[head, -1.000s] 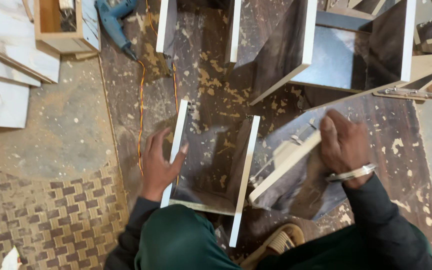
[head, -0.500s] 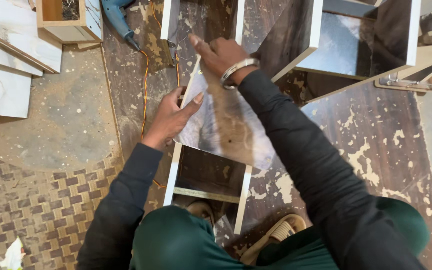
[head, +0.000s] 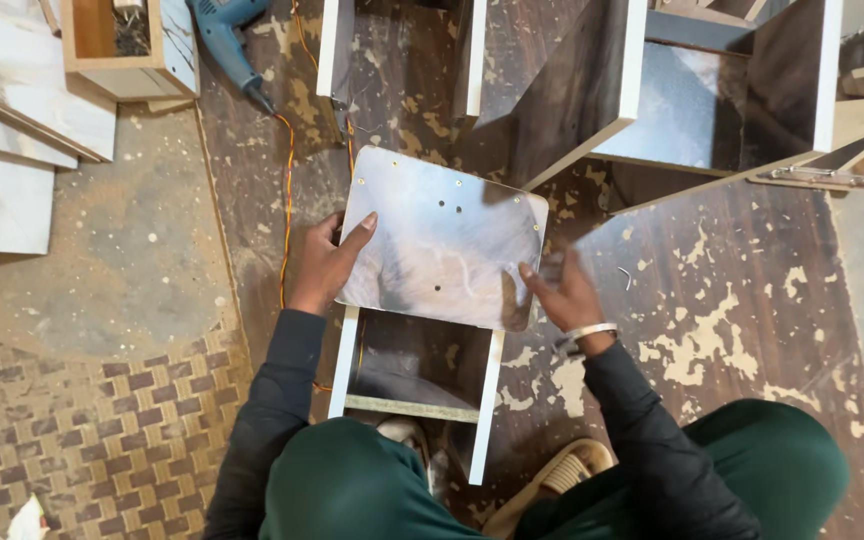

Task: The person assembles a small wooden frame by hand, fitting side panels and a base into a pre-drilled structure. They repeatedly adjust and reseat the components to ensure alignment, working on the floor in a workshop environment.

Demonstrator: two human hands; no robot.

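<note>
Head view, the only one: since half a second ago the right hand [head: 564, 292] has come back from its reach toward twelve o'clock and now sits at the panel's four o'clock corner, while the panel [head: 442, 240] has settled flatter across the top of the box frame [head: 414, 405], covering its far half. A second ago no panel lay there and the frame's inside was open to the camera. That reads as the panel being laid and squared onto the frame, not yet fixed, though a few small dots that look like screw heads or holes show along its edges. The left hand [head: 330, 262] grips the panel's nine o'clock edge, fingers spread narrow, thumb on top and the rest curled under the rim. The right hand is blurred; its fingers look loosely open and press flat on the panel's edge, and whether it pinches anything small I cannot tell. At eleven o'clock a blue drill [head: 224, 32] lies on the worn floor with its orange cord [head: 287, 190] running down past the left hand. At one o'clock stand larger cabinet pieces [head: 692, 90].
</note>
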